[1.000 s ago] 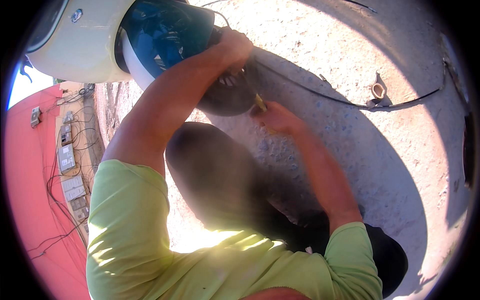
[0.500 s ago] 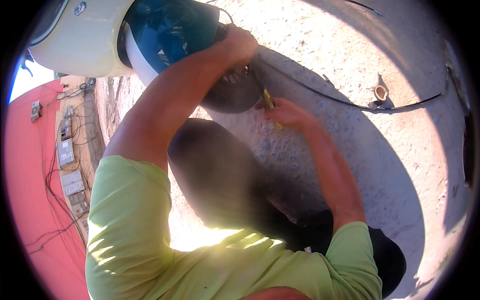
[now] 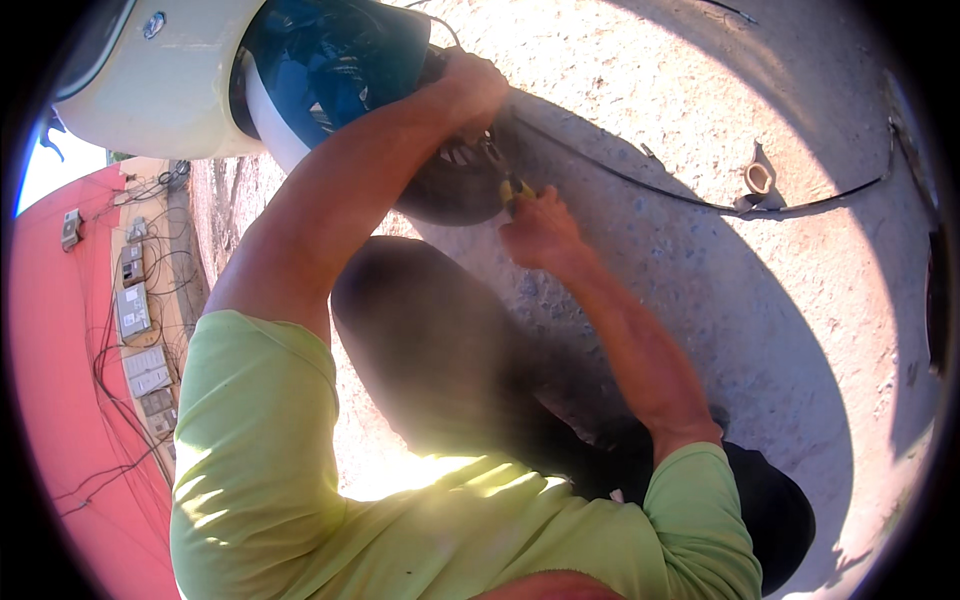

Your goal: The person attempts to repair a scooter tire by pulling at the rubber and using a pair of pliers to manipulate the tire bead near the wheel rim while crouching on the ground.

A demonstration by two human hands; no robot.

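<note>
My right hand is closed round the yellow-handled pliers, whose metal jaws point at the wheel. That dark wheel sits beneath a glossy blue-green mudguard. Higher up, at the wheel's side, my left hand is bent closed. Its fingers face away, so whatever they grip is hidden. A black cable runs from beside the wheel across the ground to the right. The exact spot where the jaws touch is too small to tell.
The vehicle's cream body fills the upper left. A pale ring-shaped part lies by the cable on rough ground. At the left, a pink wall has several meter boxes and loose wires. My bent knee is below the wheel.
My right hand has moved slightly left, turned and closed more fully round the pliers' handles. The pliers now tilt towards the wheel, with their metal jaws showing. My left hand has barely moved.
</note>
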